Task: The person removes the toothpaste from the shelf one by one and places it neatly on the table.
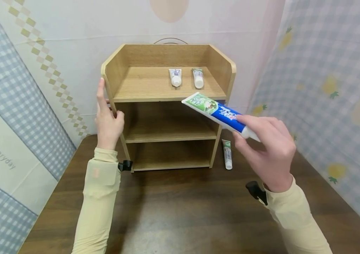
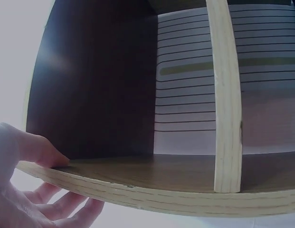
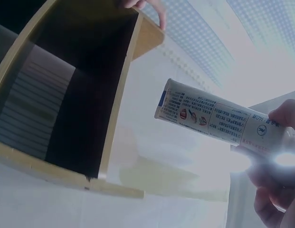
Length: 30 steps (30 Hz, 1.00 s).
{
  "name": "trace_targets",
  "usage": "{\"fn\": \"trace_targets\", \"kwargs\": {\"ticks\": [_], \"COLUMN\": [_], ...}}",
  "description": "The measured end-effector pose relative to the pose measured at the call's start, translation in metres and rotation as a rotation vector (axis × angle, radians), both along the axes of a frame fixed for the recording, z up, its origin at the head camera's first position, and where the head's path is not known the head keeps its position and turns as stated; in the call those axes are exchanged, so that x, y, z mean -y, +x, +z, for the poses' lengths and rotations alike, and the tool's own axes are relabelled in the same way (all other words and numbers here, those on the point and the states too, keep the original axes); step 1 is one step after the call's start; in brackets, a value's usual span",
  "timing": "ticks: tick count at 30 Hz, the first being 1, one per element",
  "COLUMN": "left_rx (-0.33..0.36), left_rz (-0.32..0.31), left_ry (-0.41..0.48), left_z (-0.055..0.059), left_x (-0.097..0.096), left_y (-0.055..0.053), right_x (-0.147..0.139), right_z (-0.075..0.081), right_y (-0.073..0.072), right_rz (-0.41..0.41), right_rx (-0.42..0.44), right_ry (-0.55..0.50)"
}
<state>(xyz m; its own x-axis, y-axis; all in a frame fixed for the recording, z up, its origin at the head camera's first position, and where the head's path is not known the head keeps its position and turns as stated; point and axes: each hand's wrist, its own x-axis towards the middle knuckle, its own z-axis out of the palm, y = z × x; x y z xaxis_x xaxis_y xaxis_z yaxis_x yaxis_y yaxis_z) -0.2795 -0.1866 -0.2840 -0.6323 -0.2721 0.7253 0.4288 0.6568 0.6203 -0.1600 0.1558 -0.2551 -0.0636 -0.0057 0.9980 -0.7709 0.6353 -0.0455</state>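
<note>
Thumb and fingers of my right hand (image 1: 270,148) pinch a blue and green toothpaste tube (image 1: 214,110) near its white cap, in front of the shelf's right side. Its printed white back (image 3: 214,116) faces the right wrist camera. My left hand (image 1: 108,121) grips the left side panel of the wooden shelf (image 1: 170,98); in the left wrist view the thumb (image 2: 45,152) lies inside the panel and the fingers outside. On the top board lie two toothpaste tubes, a white one (image 1: 175,77) and a green and white one (image 1: 198,78), caps toward me.
Another toothpaste tube (image 1: 227,154) lies on the dark wooden table (image 1: 180,208), just right of the shelf's base. Two lower boards (image 1: 170,131) show within the shelf. Patterned cloth (image 1: 319,70) hangs behind and at both sides.
</note>
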Motion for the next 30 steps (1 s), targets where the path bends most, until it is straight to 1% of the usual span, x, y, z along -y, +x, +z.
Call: {"fn": "trace_targets", "kwargs": {"ticks": [5, 11, 17, 21, 26, 28, 30], "left_rx": [0.012, -0.001, 0.010, 0.014, 0.027, 0.028, 0.032], "left_rz": [-0.007, -0.023, -0.028, -0.048, -0.095, -0.095, -0.080], "left_ry": [0.007, -0.015, -0.008, 0.010, 0.039, 0.045, 0.046], "left_z": [-0.001, 0.000, 0.000, -0.002, -0.002, -0.002, -0.002], "left_x": [0.001, -0.001, -0.004, -0.005, -0.004, -0.002, -0.002], "left_y": [-0.003, -0.005, -0.007, -0.008, -0.008, -0.008, -0.007], "right_x": [-0.008, -0.016, -0.022, -0.028, -0.035, -0.037, -0.040], "right_z": [-0.002, -0.006, -0.009, -0.012, -0.018, -0.020, -0.023], "right_y": [0.008, 0.013, 0.018, 0.022, 0.024, 0.023, 0.023], "right_rz": [-0.013, -0.029, -0.038, -0.057, -0.081, -0.093, -0.110], "right_rx": [-0.006, -0.027, -0.035, -0.036, -0.036, -0.037, -0.033], "right_ry": [-0.008, -0.043, -0.066, -0.043, -0.006, 0.000, 0.002]}}
